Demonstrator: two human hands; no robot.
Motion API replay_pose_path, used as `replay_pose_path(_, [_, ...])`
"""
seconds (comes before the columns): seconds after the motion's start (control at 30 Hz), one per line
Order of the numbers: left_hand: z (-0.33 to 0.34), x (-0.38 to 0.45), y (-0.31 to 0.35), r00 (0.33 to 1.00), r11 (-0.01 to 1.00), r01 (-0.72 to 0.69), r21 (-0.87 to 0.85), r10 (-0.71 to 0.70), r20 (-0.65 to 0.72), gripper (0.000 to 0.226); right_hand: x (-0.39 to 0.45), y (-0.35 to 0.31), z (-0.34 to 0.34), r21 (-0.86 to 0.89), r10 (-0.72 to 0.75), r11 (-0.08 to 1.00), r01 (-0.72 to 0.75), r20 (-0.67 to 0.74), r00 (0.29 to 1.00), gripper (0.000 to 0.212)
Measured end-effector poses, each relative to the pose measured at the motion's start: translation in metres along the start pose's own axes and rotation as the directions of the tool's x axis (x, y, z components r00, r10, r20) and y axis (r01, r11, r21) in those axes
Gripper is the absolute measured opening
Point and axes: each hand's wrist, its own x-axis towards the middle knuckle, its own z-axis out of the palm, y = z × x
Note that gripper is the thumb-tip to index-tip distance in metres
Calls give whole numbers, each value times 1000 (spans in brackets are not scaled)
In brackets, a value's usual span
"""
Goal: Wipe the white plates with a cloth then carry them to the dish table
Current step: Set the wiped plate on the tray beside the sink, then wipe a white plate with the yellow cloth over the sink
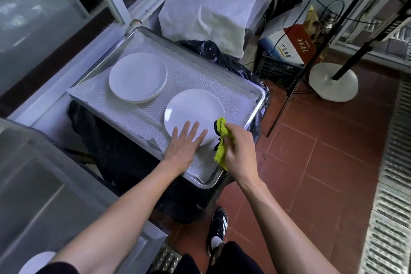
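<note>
Head view, one entry. Landmark: rectangular steel tray lined with pale mesh matting (249,93), resting over a black-bagged bin (93,131). Single round white ceramic plate (195,109) lies flat at the tray's near right part; stack of like white plates (138,77) sits at the tray's far left part, apart from the single one. Left hand (184,142), fingers straight and spread, presses flat on the single plate's near rim. Right hand (238,147) clenches a bunched yellow-green microfibre cloth (221,138), which touches the plate's right edge. Handling, judged: plates rigid, glazed, likely slick and breakable, moderately heavy when stacked; best taken at opposite rims, fingers under the lip; cloth soft and light. Edges: raised tray lip just right of the single plate and near the right hand; red tiled floor (322,162) to the tray's right gives open room; a fan stand base (333,80) lies beyond.
</note>
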Motion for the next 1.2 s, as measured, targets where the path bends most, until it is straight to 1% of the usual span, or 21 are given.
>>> replay_pose_path(0.07, [-2, 0, 0, 1000, 1000, 6, -8, -6, 14, 96, -2, 1, 1, -10, 5, 1000, -5, -4, 1000, 33])
replay_pose_path(0.13, [-8, 0, -1, 999, 998, 24, -53, -23, 25, 87, -2, 0, 3, -16, 3, 1000, -3, 13, 1000, 32])
replay_pose_path(0.17, [-12, 1, -1, 1000, 996, 26, -79, -25, 15, 78, -1, -1, 3, -20, 0, 1000, 1, 27, 1000, 31])
replay_pose_path(0.3, [-30, -6, -6, 998, 992, 15, -127, -24, -65, 28, 4, -7, 5, -47, -27, 998, 30, 52, 998, 30])
replay_pose_path(0.33, [-33, -11, -6, 997, 990, 34, -139, -44, -70, 21, 5, -8, 5, -59, -34, 998, 37, 56, 998, 30])
replay_pose_path(0.37, [-35, -16, -7, 995, 987, 55, -148, -66, -69, 19, 7, -10, 5, -71, -45, 996, 49, 60, 997, 30])
replay_pose_path(0.5, [-30, -41, -19, 986, 987, 74, -142, -93, -135, 25, 12, -23, 11, -59, -113, 991, 119, 102, 988, 18])
replay_pose_path(0.7, [-13, -92, -50, 965, 962, 131, -238, -179, -191, 34, -2, -60, 50, -60, -202, 976, 211, 133, 970, 29])
replay_pose_path(0.77, [-3, -115, -63, 953, 945, 170, -279, -230, -199, 37, -15, -79, 69, -51, -244, 966, 253, 149, 958, 34])
replay_pose_path(0.87, [16, -156, -83, 921, 914, 264, -308, -334, -200, 36, -35, -110, 102, -23, -336, 937, 348, 209, 919, 38])
replay_pose_path(0.97, [43, -204, -105, 877, 845, 353, -401, -449, -172, 31, -58, -142, 139, 9, -439, 892, 452, 258, 861, 38])
replay_pose_path(1.1, [88, -279, -133, 816, 720, 435, -541, -569, -101, 38, -102, -183, 197, 20, -457, 870, 492, 404, 792, 36])
replay_pose_path(1.2, [126, -343, -152, 755, 598, 504, -623, -655, -17, 33, -148, -213, 241, 29, -479, 844, 535, 491, 728, 35])
